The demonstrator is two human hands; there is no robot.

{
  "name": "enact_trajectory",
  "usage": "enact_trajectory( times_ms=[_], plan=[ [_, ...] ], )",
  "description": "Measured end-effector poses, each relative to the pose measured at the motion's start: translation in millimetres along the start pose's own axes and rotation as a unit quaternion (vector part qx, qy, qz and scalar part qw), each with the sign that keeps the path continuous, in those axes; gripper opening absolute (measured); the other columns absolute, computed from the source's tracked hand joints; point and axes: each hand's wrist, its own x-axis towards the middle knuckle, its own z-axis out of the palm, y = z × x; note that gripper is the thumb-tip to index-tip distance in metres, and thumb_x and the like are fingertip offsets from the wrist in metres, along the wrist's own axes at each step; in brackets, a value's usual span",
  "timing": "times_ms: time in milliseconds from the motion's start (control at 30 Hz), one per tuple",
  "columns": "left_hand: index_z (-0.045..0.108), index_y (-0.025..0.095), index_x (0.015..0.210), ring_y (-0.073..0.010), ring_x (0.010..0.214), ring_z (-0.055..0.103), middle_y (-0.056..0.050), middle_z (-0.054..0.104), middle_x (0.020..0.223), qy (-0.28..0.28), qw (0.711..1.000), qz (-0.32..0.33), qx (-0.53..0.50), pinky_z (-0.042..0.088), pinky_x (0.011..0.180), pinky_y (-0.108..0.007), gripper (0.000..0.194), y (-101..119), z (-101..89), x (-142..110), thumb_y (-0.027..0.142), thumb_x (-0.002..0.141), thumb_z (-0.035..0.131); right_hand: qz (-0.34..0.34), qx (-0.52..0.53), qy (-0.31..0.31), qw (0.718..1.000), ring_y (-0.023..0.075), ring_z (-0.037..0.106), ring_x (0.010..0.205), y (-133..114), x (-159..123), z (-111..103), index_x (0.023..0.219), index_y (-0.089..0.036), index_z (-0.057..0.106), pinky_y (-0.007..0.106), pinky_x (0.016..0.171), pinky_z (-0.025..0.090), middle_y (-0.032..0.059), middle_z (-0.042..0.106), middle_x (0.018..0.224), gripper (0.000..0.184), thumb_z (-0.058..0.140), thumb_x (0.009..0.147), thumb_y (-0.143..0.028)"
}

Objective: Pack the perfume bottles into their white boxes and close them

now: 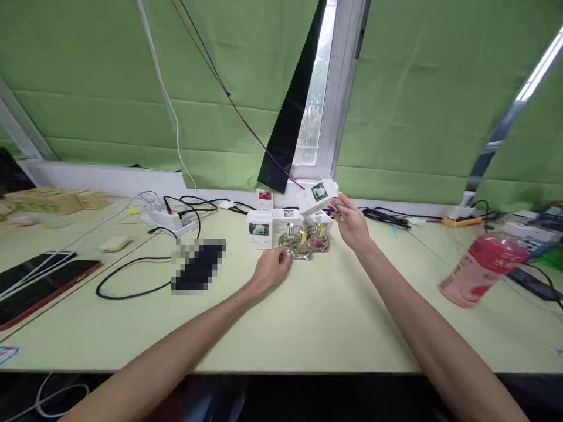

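My right hand holds a small white box by its right end, tilted and raised above the other boxes. A green picture with a white flower is on the box. My left hand rests on the table with its fingers curled, right beside a glass perfume bottle with a gold top. Behind that bottle stand two more, a perfume bottle on the left and a pinkish perfume bottle on the right. An upright white box with a flower picture stands to their left.
More white boxes stand behind the bottles, one with a red picture. A power strip with cables and a blurred-out dark object lie to the left. A drink bottle with a pink label stands at the right.
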Motion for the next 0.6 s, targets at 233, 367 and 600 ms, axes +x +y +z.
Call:
enact_trajectory(
  times_ms=[233, 367, 600],
  plan=[
    [0.053, 0.021, 0.070, -0.0174, 0.064, 0.053, -0.001, 0.061, 0.066, 0.022, 1.000, 0.006, -0.017, 0.034, 0.060, -0.028, 0.022, -0.5, 0.7, 1.7, 0.032, 0.088, 0.054, -0.005, -0.026, -0.086, 0.996, 0.0160, 0.068, 0.094, 4.2, -27.1, -10.6, 0.094, -0.024, 0.076, 0.024, 0.071, 0.048, -0.0006, 0.075, 0.095, 0.027, 0.071, 0.069, -0.014],
    [0.056, 0.020, 0.074, -0.0182, 0.065, 0.055, -0.002, 0.062, 0.068, 0.041, 0.999, 0.003, -0.023, 0.035, 0.061, -0.029, 0.015, -4.3, -0.3, 4.8, 0.029, 0.087, 0.054, 0.018, -0.019, -0.078, 0.997, 0.0153, 0.067, 0.084, 11.9, -40.8, -15.6, 0.089, -0.022, 0.077, 0.025, 0.069, 0.050, 0.0002, 0.076, 0.089, 0.025, 0.069, 0.066, -0.015],
    [0.059, 0.020, 0.078, -0.0185, 0.065, 0.056, -0.001, 0.063, 0.068, 0.090, 0.995, -0.001, -0.041, 0.039, 0.063, -0.029, 0.019, -8.2, -13.1, 10.9, 0.033, 0.091, 0.052, 0.049, -0.054, -0.049, 0.996, 0.0159, 0.063, 0.069, 33.9, -58.1, -32.2, 0.075, -0.016, 0.080, 0.028, 0.067, 0.052, 0.0052, 0.074, 0.074, 0.022, 0.062, 0.062, -0.017]
  ],
)
